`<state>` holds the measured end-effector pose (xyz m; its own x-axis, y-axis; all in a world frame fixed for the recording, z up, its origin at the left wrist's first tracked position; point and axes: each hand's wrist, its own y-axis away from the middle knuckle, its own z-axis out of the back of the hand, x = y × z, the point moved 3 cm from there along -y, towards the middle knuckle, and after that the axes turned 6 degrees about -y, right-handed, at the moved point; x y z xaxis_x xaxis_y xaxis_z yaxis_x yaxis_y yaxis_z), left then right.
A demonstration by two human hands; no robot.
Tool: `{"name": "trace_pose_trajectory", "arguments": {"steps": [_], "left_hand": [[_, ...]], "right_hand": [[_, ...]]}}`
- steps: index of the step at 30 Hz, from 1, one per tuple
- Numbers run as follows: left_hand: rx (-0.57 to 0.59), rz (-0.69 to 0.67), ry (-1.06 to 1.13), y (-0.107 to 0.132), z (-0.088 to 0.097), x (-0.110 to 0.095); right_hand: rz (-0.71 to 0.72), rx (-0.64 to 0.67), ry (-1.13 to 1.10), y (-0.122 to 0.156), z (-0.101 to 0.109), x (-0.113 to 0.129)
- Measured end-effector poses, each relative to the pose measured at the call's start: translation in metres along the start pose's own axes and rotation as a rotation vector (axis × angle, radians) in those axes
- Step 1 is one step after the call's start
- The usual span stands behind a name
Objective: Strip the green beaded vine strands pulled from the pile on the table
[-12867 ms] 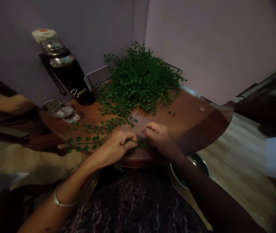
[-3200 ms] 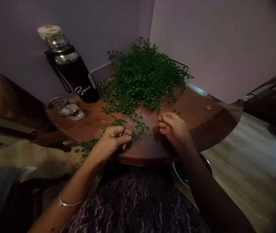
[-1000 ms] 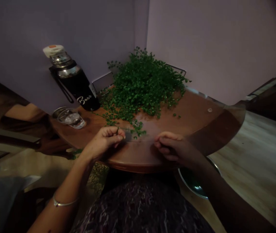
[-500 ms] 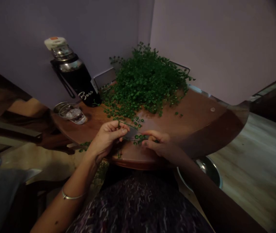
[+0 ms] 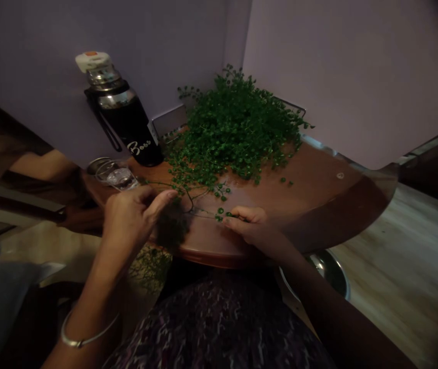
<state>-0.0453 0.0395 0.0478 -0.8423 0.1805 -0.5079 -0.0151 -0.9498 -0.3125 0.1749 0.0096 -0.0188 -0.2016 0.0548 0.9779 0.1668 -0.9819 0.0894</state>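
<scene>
My right hand (image 5: 252,223) is closed in a pinch over the table, with a sprig of small round green berries (image 5: 220,214) at its fingertips. A thin stem trails left from the sprig. My left hand (image 5: 132,210) is to the left, in front of the glass tumbler; its thumb is stretched out and the other fingers are partly hidden behind the hand. A bent stem (image 5: 191,201) lies between the hands. Just beyond them, a large heap of green stems with round berries (image 5: 238,128) covers the back of the wooden table (image 5: 319,195).
A black flask (image 5: 126,118) with a white cap stands at the back left, beside a glass tumbler (image 5: 121,177) lying on its side. Two loose berries (image 5: 286,181) lie right of the heap. Below the table are a steel bowl (image 5: 330,274) and discarded stems (image 5: 150,269).
My left hand has moved left, away from my right hand, and its thumb has come apart from the fingers. My right fingertips have closed on the berry sprig.
</scene>
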Motion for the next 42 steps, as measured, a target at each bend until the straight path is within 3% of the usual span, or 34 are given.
{"name": "trace_pose_trajectory", "arguments": {"steps": [2, 3, 4, 7, 9, 12, 16, 21, 26, 30, 35, 37, 40, 42], "left_hand": [[-0.143, -0.103, -0.088, 0.016, 0.02, -0.016], [-0.161, -0.163, -0.016, 0.024, 0.025, -0.026], [-0.101, -0.217, 0.135, 0.03, 0.025, -0.035], [0.279, -0.38, 0.367, 0.036, 0.0, -0.054], [0.337, -0.373, 0.367, 0.027, -0.025, -0.05], [0.553, -0.333, 0.418, 0.012, -0.063, -0.038], [0.706, -0.268, 0.525, 0.008, -0.082, -0.034], [0.719, -0.278, 0.5, 0.012, -0.082, -0.043], [0.724, -0.173, 0.565, 0.013, -0.084, -0.042], [0.743, 0.027, 0.787, 0.018, -0.086, -0.042], [0.661, 0.112, 0.913, 0.024, -0.084, -0.049], [0.642, 0.137, 0.922, 0.024, -0.079, -0.048], [0.565, 0.216, 0.915, 0.021, -0.069, -0.038], [0.522, 0.269, 0.925, 0.018, -0.063, -0.031]], "right_hand": [[-0.003, -0.024, -0.009, 0.0, -0.001, 0.0], [-0.01, -0.03, -0.02, 0.0, -0.002, 0.001], [-0.016, -0.03, -0.038, 0.0, -0.003, 0.001], [-0.043, 0.003, -0.118, 0.003, -0.009, 0.002], [-0.064, 0.02, -0.191, 0.005, -0.012, 0.001], [-0.076, 0.021, -0.266, 0.007, -0.012, -0.003], [-0.05, 0.033, -0.235, 0.008, -0.007, -0.004], [0.142, -0.053, 0.067, 0.007, 0.003, 0.007], [0.201, -0.121, 0.131, 0.008, 0.007, 0.009], [0.073, -0.236, -0.145, 0.007, 0.004, -0.003], [-0.004, -0.309, -0.595, 0.001, -0.006, -0.012], [-0.003, -0.367, -0.695, -0.001, 0.005, -0.01], [0.043, -0.475, -0.828, -0.001, 0.038, -0.007], [0.035, -0.461, -0.877, -0.001, 0.055, -0.006]]}}
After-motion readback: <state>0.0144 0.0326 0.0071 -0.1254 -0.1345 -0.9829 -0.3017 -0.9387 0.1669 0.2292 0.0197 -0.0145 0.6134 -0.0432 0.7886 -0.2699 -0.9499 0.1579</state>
